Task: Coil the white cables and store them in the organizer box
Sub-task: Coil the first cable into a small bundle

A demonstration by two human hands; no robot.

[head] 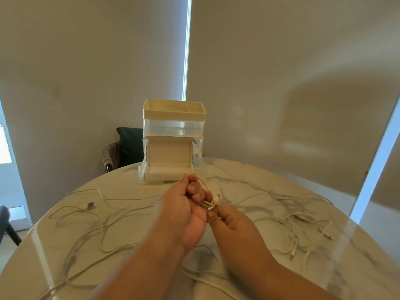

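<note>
My left hand grips a small coil of white cable, its fingers curled round the loops. My right hand pinches the cable's end beside the coil, just below a white plug. Both hands are raised over the middle of the marble table. Behind them stands the clear organizer box with a cream top tray. Its bottom drawer is pulled out and holds an open white cardboard box. More loose white cables sprawl across the table to the left, and another tangle of white cables lies to the right.
A chair with a dark cushion stands behind the table on the left. Roller blinds cover the windows at the back. A dark USB plug lies on the left of the table. Another dark chair sits at the far left edge.
</note>
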